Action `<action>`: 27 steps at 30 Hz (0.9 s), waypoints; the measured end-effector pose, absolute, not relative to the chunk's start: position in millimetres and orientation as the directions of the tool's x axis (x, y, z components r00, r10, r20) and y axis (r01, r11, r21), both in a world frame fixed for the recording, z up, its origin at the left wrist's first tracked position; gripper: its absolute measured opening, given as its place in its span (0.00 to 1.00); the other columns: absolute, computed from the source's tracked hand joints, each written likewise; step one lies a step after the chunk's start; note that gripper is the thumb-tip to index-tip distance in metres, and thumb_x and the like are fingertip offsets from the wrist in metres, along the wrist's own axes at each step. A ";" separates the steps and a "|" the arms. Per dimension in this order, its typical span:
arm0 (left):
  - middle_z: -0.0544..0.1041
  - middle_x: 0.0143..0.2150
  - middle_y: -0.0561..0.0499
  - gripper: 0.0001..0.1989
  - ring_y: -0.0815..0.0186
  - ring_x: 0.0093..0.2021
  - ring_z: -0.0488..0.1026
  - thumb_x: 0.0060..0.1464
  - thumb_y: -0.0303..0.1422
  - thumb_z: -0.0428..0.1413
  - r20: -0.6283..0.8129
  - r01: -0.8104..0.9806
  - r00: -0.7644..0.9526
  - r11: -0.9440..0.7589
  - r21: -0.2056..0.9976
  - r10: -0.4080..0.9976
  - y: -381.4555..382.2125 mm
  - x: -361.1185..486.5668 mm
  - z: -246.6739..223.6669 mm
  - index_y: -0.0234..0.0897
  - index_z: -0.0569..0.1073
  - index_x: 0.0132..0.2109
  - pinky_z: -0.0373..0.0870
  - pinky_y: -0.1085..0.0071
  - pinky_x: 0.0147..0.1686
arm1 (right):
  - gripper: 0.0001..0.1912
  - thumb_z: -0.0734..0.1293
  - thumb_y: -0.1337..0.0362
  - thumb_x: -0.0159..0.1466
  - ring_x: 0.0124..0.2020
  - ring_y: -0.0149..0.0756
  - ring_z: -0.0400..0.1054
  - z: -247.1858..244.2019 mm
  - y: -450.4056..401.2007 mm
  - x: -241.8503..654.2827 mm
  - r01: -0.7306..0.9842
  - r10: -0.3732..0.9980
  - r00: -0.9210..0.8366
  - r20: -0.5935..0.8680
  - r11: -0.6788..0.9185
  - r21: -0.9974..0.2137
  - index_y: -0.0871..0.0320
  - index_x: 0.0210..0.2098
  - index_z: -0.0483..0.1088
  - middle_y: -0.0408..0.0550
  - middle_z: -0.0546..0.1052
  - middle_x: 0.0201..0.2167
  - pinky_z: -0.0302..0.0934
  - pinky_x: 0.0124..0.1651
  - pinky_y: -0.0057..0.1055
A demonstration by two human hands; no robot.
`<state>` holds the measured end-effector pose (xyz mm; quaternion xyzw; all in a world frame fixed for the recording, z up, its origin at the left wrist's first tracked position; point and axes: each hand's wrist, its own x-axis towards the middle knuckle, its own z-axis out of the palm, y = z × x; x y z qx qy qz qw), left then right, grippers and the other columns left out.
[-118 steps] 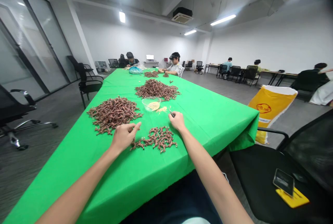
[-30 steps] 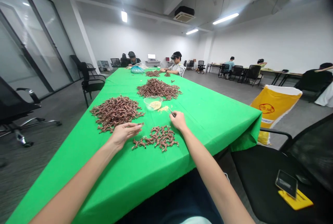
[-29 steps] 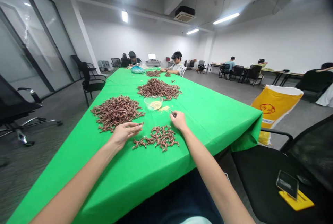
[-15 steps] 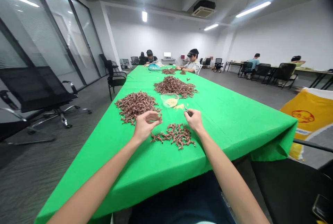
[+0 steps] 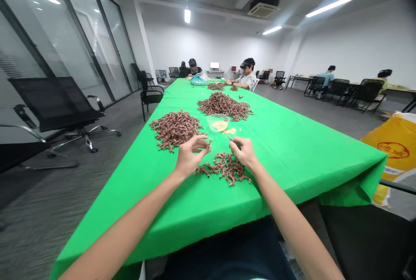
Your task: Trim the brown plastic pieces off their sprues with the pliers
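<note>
My left hand (image 5: 192, 155) is closed in a pinch on a small reddish-brown knobbly piece (image 5: 209, 144), held above the green cloth. My right hand (image 5: 243, 151) grips a thin dark tool, like tweezers (image 5: 229, 137), its tip pointing toward the left hand. Below and between the hands lies a small loose spread of the same brown pieces (image 5: 231, 170). Just beyond them stands a clear bowl (image 5: 210, 119) with pale yellowish bits inside. More pale bits (image 5: 231, 131) are scattered on the cloth beside it.
A large heap of brown pieces (image 5: 175, 128) lies left of the bowl, another heap (image 5: 225, 105) behind it. Farther along the green-covered table (image 5: 292, 141) are smaller heaps, a blue bag (image 5: 197, 80) and seated people. A yellow sack (image 5: 391, 141) stands at right; office chairs (image 5: 61, 106) at left.
The whole view has shifted slightly right. My hands have come closer together, the left bringing its brown piece nearer to the tool's tip.
</note>
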<state>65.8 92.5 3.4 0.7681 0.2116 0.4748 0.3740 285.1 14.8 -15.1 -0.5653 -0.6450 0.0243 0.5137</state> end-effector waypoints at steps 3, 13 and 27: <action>0.79 0.40 0.47 0.22 0.59 0.42 0.79 0.53 0.36 0.63 0.559 -0.069 0.451 -0.597 0.799 0.696 90.7 66.0 5.4 0.39 0.71 0.54 0.78 0.64 0.41 | 0.20 0.59 0.54 0.67 0.20 0.28 0.55 -5.6 13.7 268.8 0.680 0.767 0.087 0.636 0.421 -0.600 0.60 0.24 0.66 0.41 0.63 0.19 0.47 0.27 0.27; 0.78 0.42 0.45 0.27 0.58 0.39 0.79 0.49 0.41 0.65 0.556 -0.076 0.336 -0.566 0.821 0.760 96.0 62.2 4.1 0.37 0.72 0.54 0.80 0.65 0.37 | 0.22 0.56 0.55 0.69 0.20 0.29 0.59 -2.8 25.5 203.4 0.561 0.794 0.217 0.567 0.374 -0.739 0.59 0.25 0.68 0.42 0.68 0.19 0.50 0.26 0.26; 0.80 0.37 0.50 0.25 0.62 0.32 0.80 0.47 0.40 0.67 0.671 0.038 0.347 -0.725 0.688 0.655 92.5 57.5 6.6 0.40 0.76 0.52 0.79 0.69 0.35 | 0.22 0.56 0.57 0.67 0.20 0.30 0.62 -9.8 19.1 203.0 0.502 0.830 0.197 0.522 0.372 -0.781 0.60 0.23 0.69 0.44 0.70 0.18 0.52 0.27 0.25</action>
